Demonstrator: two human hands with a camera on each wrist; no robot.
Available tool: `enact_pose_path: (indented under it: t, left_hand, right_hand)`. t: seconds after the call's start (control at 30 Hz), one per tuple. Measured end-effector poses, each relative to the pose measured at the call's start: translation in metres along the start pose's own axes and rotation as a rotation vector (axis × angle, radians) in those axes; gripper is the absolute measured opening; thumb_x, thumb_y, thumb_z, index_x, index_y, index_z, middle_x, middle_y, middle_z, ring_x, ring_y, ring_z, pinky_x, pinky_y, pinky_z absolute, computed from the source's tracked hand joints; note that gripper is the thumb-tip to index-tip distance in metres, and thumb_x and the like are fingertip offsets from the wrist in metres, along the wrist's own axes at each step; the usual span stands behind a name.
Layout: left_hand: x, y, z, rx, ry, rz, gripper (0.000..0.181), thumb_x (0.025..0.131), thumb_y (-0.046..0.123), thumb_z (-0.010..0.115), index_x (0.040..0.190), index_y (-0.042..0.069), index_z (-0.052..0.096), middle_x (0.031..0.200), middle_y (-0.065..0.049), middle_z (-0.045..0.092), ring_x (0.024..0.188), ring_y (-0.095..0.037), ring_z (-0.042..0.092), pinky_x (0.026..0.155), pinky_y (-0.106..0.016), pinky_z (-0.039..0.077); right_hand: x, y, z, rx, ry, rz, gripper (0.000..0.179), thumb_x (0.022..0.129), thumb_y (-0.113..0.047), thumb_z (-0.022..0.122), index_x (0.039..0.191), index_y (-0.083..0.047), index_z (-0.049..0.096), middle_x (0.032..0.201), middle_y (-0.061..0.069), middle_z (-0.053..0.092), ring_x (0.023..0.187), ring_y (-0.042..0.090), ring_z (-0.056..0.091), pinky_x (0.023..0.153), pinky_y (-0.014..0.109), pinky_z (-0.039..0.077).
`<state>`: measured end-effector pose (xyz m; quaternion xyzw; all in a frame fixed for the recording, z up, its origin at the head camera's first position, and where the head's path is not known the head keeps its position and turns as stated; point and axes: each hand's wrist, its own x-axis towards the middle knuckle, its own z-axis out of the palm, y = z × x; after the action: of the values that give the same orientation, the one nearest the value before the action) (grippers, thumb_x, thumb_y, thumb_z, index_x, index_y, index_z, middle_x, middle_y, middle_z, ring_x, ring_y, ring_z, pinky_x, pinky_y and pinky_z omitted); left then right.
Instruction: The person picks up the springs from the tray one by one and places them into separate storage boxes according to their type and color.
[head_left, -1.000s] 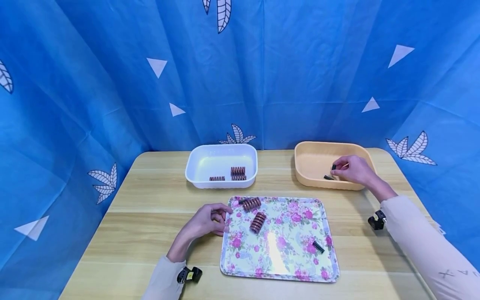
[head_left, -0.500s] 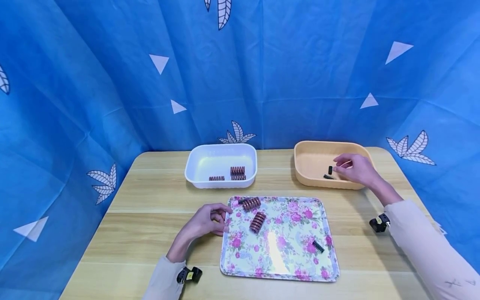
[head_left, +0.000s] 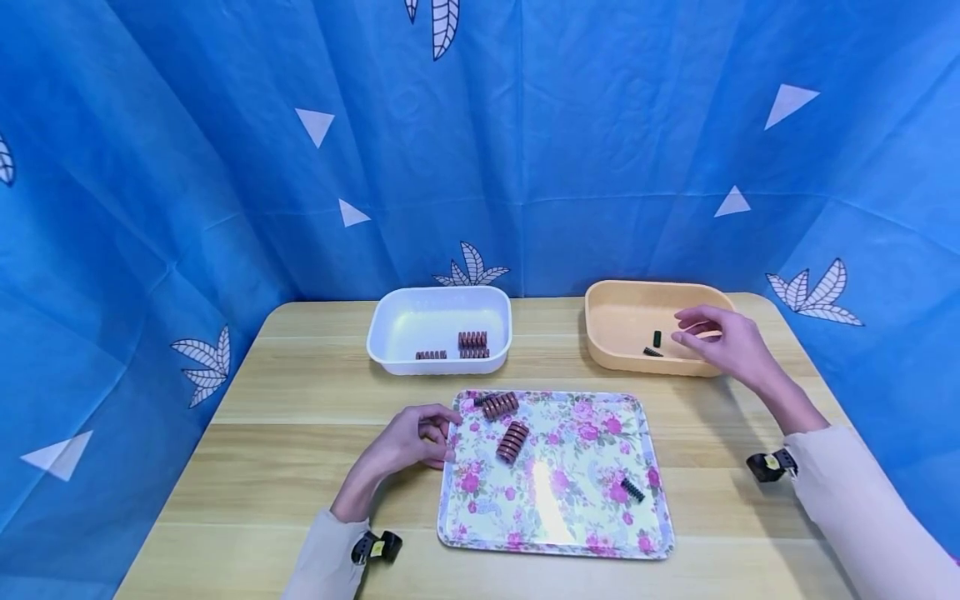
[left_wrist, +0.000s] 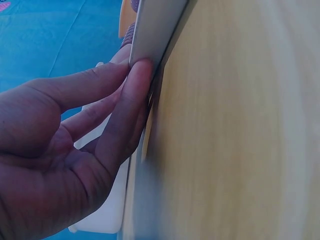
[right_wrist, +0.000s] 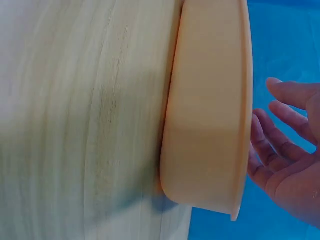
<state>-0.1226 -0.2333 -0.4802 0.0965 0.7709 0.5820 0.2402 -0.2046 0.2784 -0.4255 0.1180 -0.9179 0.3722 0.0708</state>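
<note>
At the left edge of the floral tray [head_left: 555,467], my left hand [head_left: 412,437] pinches the rim between thumb and fingers, as the left wrist view shows at close range. Two thick brown coil springs [head_left: 512,442] lie in the tray's upper left part, beside a thin black spring [head_left: 483,400] partly hidden there. Another small black spring [head_left: 633,489] is near the tray's right side. Over the orange bin [head_left: 611,360] my right hand [head_left: 723,337] hovers with relaxed fingers and holds nothing. Inside that bin lie two small black springs [head_left: 657,339].
A white bin [head_left: 397,367] with several brown springs [head_left: 472,340] stands behind the tray on the left. The wooden table [head_left: 300,467] runs back to a blue curtain [head_left: 525,150]. Each sleeve carries a small black wrist camera [head_left: 771,465].
My right hand has let go of a black spring, which now lies in the orange bin, and has drawn back slightly to the right. My left hand stays at the tray's edge.
</note>
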Motion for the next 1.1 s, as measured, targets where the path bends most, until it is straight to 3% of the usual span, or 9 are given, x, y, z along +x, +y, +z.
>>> enact_pose_path:
  t: [0.27,0.57,1.1]
  left_hand:
    - [-0.002,0.002,0.0,0.038,0.007,0.007,0.049,0.079,-0.009,0.082,0.125,-0.006,0.065,0.087,-0.015,0.061,0.071,-0.019,0.061,0.063,-0.036,0.065]
    - [-0.002,0.003,0.001,0.018,0.003,-0.001,0.049,0.079,-0.01,0.081,0.125,-0.007,0.064,0.088,-0.017,0.061,0.071,-0.019,0.061,0.065,-0.038,0.066]
    - [-0.002,0.004,0.0,-0.012,-0.008,-0.004,0.049,0.079,-0.012,0.079,0.125,-0.007,0.064,0.091,-0.019,0.06,0.071,-0.019,0.061,0.066,-0.039,0.066]
  right_hand:
    - [-0.016,-0.015,-0.002,0.043,0.01,0.031,0.032,0.096,-0.022,0.075,0.121,-0.003,0.07,0.112,0.018,0.071,0.088,0.002,0.066,0.073,0.007,0.054]
    - [-0.032,-0.032,0.0,0.095,0.034,0.015,0.029,0.094,-0.019,0.077,0.119,-0.006,0.071,0.115,0.017,0.071,0.09,0.001,0.067,0.076,0.007,0.055]
    - [-0.054,-0.054,0.008,0.141,0.045,-0.093,0.033,0.089,-0.004,0.08,0.122,-0.008,0.072,0.11,0.012,0.073,0.09,0.004,0.069,0.079,0.009,0.056]
